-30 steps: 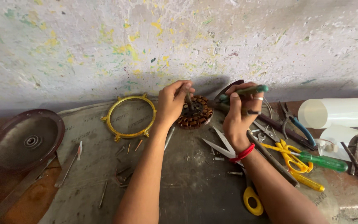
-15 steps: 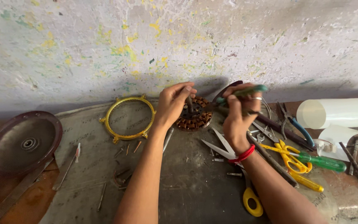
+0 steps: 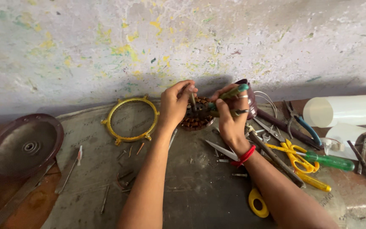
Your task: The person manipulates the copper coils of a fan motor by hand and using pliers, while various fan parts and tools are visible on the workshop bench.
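A round motor stator with copper windings [image 3: 198,121] lies on the dark worktop by the wall. My left hand [image 3: 175,103] pinches a small thin part upright over the stator's top. My right hand [image 3: 230,114], with a ring and a red wrist band, holds a green-handled screwdriver [image 3: 234,92] whose tip points at the stator. Both hands meet above the stator and hide its middle.
A yellow ring frame [image 3: 131,119] lies left of the stator, a dark round motor cover [image 3: 22,144] at far left. Right of my hands lie scissors with yellow handles [image 3: 295,159], pliers [image 3: 303,125], a green screwdriver [image 3: 329,161] and a white roll [image 3: 346,110]. Loose screws and nails dot the mat.
Both hands have stayed over the stator with only small finger shifts; the screwdriver has tilted slightly. The camera has drifted a little.
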